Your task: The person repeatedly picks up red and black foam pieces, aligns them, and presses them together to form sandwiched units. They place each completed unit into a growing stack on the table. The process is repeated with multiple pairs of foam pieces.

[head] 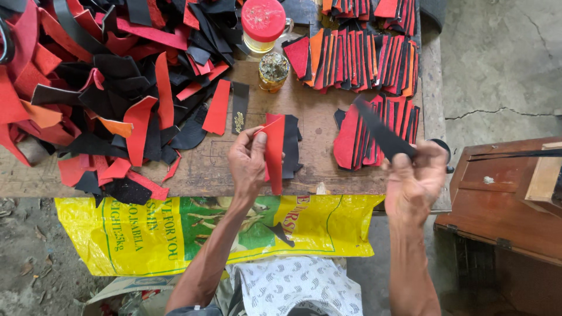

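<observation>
My left hand (247, 165) grips a small stack of cut pieces (280, 149), red on top and black beneath, held just above the wooden table (316, 117). My right hand (417, 175) pinches the lower end of a long black strip (380, 131) that slants up to the left over a fanned row of red and black pieces (374, 131). The two hands are apart, the right one past the table's right front corner.
A big loose heap of red and black scraps (99, 82) covers the table's left half. Neat rows of cut pieces (357, 58) lie at the back right. A red-lidded jar (263, 23) and a small open pot (273, 70) stand mid-table. A yellow sack (175, 234) hangs below; a brown wooden box (503, 199) stands right.
</observation>
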